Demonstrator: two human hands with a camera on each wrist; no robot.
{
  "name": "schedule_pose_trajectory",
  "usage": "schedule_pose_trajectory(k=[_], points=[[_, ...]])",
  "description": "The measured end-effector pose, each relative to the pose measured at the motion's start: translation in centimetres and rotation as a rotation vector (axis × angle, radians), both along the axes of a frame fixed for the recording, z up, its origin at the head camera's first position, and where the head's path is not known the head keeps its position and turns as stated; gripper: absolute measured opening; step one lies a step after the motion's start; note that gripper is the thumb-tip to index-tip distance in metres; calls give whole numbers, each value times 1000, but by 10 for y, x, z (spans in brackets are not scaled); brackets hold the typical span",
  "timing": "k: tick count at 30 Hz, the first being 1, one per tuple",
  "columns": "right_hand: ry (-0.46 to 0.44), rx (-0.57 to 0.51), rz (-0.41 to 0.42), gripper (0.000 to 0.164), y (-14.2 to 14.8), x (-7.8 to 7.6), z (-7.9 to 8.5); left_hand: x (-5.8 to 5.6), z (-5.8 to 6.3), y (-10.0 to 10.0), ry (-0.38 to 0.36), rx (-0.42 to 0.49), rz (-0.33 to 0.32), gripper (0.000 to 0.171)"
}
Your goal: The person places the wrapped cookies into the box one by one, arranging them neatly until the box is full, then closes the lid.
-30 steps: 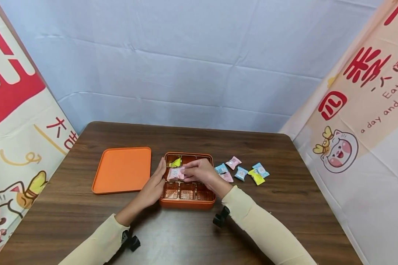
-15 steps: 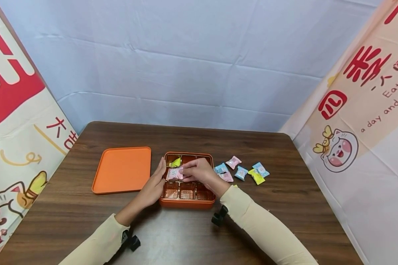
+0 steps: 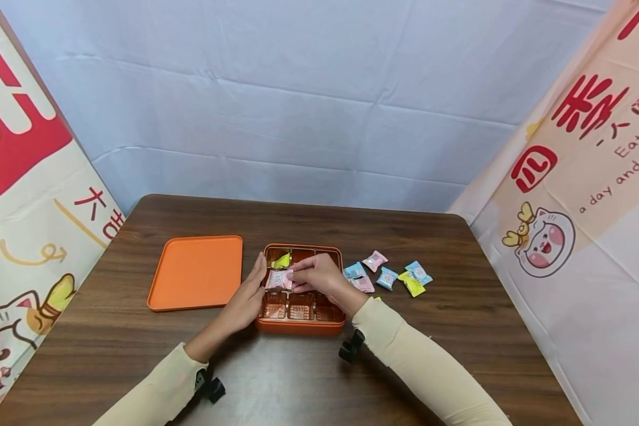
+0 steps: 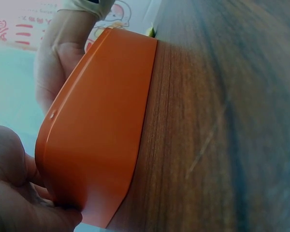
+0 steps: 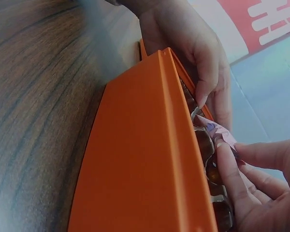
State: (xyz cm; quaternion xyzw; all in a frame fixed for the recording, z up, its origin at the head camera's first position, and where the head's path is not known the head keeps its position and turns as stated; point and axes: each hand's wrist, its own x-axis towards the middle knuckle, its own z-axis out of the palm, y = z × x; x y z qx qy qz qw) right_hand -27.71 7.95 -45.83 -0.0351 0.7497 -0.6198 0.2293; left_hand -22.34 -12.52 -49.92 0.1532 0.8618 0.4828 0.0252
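"Candy [image 3: 278, 280], how's it look?"
"Pink-wrapped, whitish-centred. I see the right hand [image 3: 322, 278] pinching it at the middle left of the box [image 3: 300, 327]; the left hand [image 3: 246, 300] lies straight-fingered along its side."

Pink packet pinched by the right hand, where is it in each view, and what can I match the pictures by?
Head: the pink packet is left of centre, below mid-height.
Left wrist: not in it.
Right wrist: the pink packet is right of centre, near mid-height.
Shared landmark: the orange box, in all three views.
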Motion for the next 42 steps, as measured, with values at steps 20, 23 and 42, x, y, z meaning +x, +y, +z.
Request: schedule_pose_trajectory(k=[20,23,42], points=[[19,14,3,18,-4,0,2,-1,2,-1,-12,9,-9,63],[10,4,3,17,-4,0,1,0,2,0,-9,9,-10,63],[20,-48,36,21,-3,2,1,-1,0,0,12,12,-10,63]])
